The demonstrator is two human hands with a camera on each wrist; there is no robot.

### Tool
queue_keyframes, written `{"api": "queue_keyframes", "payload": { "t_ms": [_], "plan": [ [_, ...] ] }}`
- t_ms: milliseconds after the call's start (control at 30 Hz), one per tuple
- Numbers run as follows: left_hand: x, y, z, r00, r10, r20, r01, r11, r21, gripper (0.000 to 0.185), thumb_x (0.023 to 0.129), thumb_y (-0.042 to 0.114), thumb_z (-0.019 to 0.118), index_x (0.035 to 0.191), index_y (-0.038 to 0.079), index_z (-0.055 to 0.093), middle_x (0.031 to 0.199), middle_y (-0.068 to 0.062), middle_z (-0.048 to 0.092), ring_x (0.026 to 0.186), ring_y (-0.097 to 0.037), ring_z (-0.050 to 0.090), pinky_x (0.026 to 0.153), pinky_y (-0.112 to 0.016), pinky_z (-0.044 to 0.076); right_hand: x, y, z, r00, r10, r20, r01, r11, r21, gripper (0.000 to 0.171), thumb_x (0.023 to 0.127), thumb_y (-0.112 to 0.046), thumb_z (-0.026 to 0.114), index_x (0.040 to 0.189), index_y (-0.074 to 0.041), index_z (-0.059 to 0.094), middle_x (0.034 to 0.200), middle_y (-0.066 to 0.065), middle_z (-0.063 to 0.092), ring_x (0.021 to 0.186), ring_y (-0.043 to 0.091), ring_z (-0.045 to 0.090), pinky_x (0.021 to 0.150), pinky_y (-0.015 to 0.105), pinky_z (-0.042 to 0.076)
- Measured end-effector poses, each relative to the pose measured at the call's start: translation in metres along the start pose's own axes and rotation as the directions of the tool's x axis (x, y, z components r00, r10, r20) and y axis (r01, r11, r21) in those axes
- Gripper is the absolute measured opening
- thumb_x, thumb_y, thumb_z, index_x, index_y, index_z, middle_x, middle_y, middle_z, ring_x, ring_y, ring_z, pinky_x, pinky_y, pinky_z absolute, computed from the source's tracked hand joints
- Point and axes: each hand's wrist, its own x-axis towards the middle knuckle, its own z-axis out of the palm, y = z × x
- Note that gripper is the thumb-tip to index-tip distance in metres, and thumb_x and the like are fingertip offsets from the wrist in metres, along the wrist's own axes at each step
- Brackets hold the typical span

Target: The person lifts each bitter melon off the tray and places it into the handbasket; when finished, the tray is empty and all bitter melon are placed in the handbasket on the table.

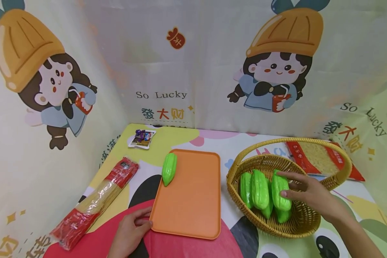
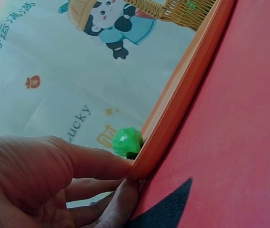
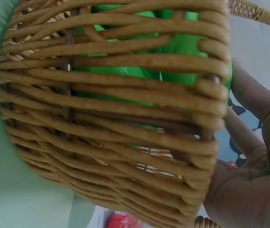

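My left hand (image 1: 130,231) pinches the near-left corner of an orange tray (image 1: 190,200), with thumb and fingers at its rim in the left wrist view. One glossy green ribbed star fruit (image 1: 169,168) lies along the tray's left edge. On the right stands a wicker basket (image 1: 277,229) holding several more green star fruits (image 1: 260,188). My right hand (image 1: 316,195) reaches over the basket's right side and grips the rightmost star fruit (image 1: 280,193) between thumb and fingers. In the right wrist view, the basket's weave partly hides the fruits.
A long red-and-clear pack of noodles (image 1: 98,200) lies left of the tray. A small snack packet (image 1: 142,138) sits at the back left. Behind the basket and its arched handle (image 1: 293,139) lies another red-edged food bag (image 1: 322,157). A printed curtain (image 1: 213,71) rises behind the table.
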Motion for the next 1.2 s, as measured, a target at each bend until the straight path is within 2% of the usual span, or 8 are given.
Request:
{"api": "queue_keyframes", "payload": {
  "t_ms": [233,467,700,933,1200],
  "plan": [
    [0.000,0.000,0.000,1.000,-0.001,-0.005,0.001,1.000,0.014,0.042,0.086,0.006,0.074,0.126,-0.001,0.065,0.109,-0.010,0.070,0.088,-0.019,0.070,0.072,-0.028,0.054,0.005,0.001,0.006,1.000,-0.001,-0.016,0.000,0.999,-0.039,0.059,0.090,-0.030,0.074,0.143,-0.014,0.054,0.145,0.024,0.044,0.119,0.053,0.051,0.082,0.052,0.052],
    [0.002,0.000,0.000,1.000,0.003,-0.008,-0.002,1.000,0.021,0.043,0.086,0.008,0.075,0.126,-0.003,0.065,0.111,-0.010,0.070,0.089,-0.019,0.069,0.072,-0.029,0.055,0.009,-0.003,0.008,0.999,-0.048,-0.015,0.046,0.992,-0.120,0.057,0.089,-0.033,0.074,0.140,-0.013,0.057,0.138,0.023,0.051,0.114,0.049,0.055,0.080,0.051,0.052],
    [0.001,0.000,0.000,1.000,-0.004,-0.009,0.004,1.000,0.016,0.042,0.086,0.007,0.074,0.125,-0.002,0.065,0.110,-0.010,0.070,0.088,-0.018,0.069,0.072,-0.029,0.055,0.009,-0.002,0.010,0.999,-0.052,-0.013,0.050,0.991,-0.123,0.058,0.089,-0.033,0.075,0.140,-0.012,0.057,0.138,0.024,0.052,0.114,0.049,0.055,0.080,0.051,0.051],
    [0.003,-0.001,0.001,1.000,-0.011,0.000,0.011,1.000,0.018,0.043,0.086,0.008,0.075,0.126,-0.003,0.064,0.113,-0.011,0.069,0.089,-0.019,0.069,0.073,-0.033,0.056,0.009,-0.002,0.012,0.999,-0.026,-0.026,0.022,0.990,-0.139,0.059,0.089,-0.036,0.074,0.141,-0.014,0.057,0.138,0.023,0.052,0.117,0.047,0.053,0.084,0.059,0.048],
    [0.003,0.000,0.000,1.000,-0.019,0.001,0.019,1.000,0.006,0.042,0.086,0.005,0.073,0.126,-0.003,0.064,0.113,-0.012,0.068,0.089,-0.019,0.068,0.073,-0.032,0.056,0.009,-0.002,0.012,1.000,-0.007,-0.019,0.006,0.995,-0.099,0.061,0.089,-0.035,0.074,0.142,-0.013,0.055,0.142,0.025,0.048,0.120,0.052,0.051,0.087,0.061,0.047]
  ]
}}
